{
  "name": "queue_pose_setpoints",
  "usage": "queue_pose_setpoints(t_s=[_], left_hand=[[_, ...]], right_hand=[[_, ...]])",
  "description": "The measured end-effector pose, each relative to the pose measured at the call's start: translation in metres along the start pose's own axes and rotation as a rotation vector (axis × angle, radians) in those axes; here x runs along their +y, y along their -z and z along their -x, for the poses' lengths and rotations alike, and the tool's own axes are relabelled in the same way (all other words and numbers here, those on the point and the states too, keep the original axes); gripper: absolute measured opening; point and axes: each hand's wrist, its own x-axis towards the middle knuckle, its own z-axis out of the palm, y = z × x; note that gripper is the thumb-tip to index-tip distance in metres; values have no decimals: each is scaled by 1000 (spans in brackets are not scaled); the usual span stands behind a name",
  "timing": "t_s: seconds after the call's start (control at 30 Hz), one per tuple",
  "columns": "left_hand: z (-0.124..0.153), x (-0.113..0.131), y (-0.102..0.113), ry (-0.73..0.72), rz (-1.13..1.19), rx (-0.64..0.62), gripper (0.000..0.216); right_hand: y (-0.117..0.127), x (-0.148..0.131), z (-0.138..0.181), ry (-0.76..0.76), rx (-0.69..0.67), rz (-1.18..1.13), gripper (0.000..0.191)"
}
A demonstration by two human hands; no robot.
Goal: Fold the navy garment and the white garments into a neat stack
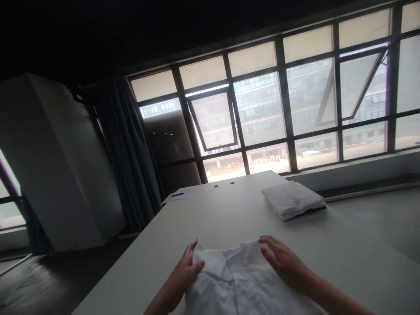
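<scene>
A white shirt point(226, 280), with a seam or front opening down its middle and some creases, lies at the near end of the table, its lower part cut off by the bottom of the view. My left hand point(187, 269) grips its upper left corner, thumb on the front and fingers behind the edge. At the upper right corner, my right hand point(284, 262) holds the cloth, fingers over the edge and thumb on the front.
The long white table point(210, 214) stretches toward the windows point(259, 109). A folded stack of white cloth point(293, 199) lies at its right side. A paper sheet point(185, 197) with a dark pen point(177, 194) lies at the far left edge. Left stands a dark curtain point(127, 148).
</scene>
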Motion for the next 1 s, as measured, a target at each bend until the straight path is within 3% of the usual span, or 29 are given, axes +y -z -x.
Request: queue_pose_setpoints(t_s=[0.1, 0.2, 0.33, 0.43, 0.5, 0.57, 0.63, 0.7, 0.73, 0.8, 0.9, 1.0], left_hand=[[-8, 43, -32, 10, 156, -67, 101], [-24, 70, -83, -16, 265, -152, 110], [-48, 64, -165, -7, 271, -215, 116], [-52, 45, -200, -115, 101, -326, 88], [-46, 34, -201, -304, -135, -282, 55], [-39, 21, -191, -438, -376, -206, 39], [-32, 1, -180, -483, -566, -189, 52], [-30, -30, -178, -498, -714, -238, 82], [-30, -48, -180, -499, -763, -274, 84], [-32, -82, -191, -424, -822, -324, 62], [-36, -109, -200, -387, -866, -317, 62], [-37, -96, -185, -474, -821, -276, 71]], right_hand=[[22, 21, -18, -220, 106, -259, 58], [20, 49, -20, -378, 142, -392, 56], [17, 78, -16, -414, 210, -389, 52], [30, 88, -19, -389, 346, -324, 51], [37, 87, -19, -314, 403, -230, 50], [35, 78, -15, -166, 341, -100, 45], [23, 67, -6, -2, 188, 40, 41], [5, 60, 6, 112, 20, 169, 43], [-4, 59, 11, 149, -51, 229, 47], [-18, 61, 19, 201, -154, 329, 52], [-26, 64, 26, 237, -186, 458, 53], [-30, 58, 31, 268, -112, 561, 53]])
